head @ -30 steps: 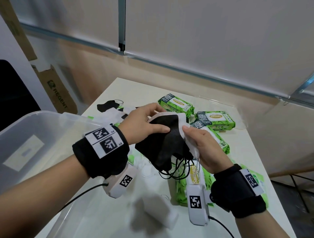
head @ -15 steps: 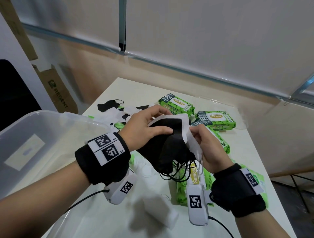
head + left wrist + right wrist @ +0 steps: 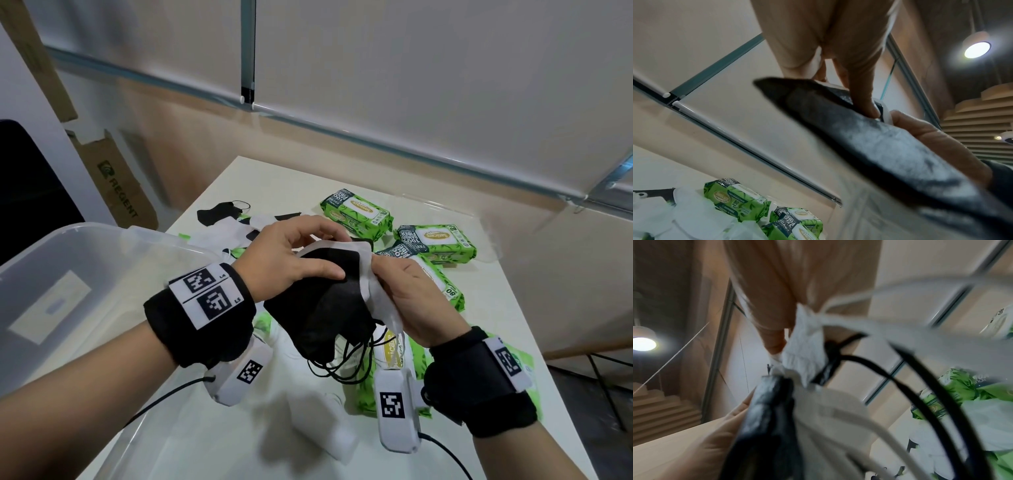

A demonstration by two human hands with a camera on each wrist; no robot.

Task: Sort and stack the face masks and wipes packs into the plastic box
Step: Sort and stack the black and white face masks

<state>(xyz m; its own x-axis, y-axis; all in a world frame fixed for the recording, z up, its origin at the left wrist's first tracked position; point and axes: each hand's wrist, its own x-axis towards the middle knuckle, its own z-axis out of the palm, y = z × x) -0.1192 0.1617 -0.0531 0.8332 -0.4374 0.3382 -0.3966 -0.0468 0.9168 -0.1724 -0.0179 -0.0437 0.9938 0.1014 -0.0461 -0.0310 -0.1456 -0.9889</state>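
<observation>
A clear plastic box (image 3: 102, 260) sits at the near left of the table (image 3: 222, 192). Green wipes packs (image 3: 356, 214) lie scattered on the far right, with loose masks (image 3: 222, 212) left of them. Above the table's middle, the left hand (image 3: 284, 260) grips a bunch of black face masks (image 3: 322, 308), thumb on top. The right hand (image 3: 407, 298) pinches a white face mask (image 3: 373, 291) at the bunch's right edge.

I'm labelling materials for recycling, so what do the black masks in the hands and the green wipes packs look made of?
Black masks: soft matte nonwoven-looking fabric; they drape, with thin elastic-looking loops hanging below. Green wipes packs: glossy printed plastic film, probably; it shines and crinkles.
</observation>
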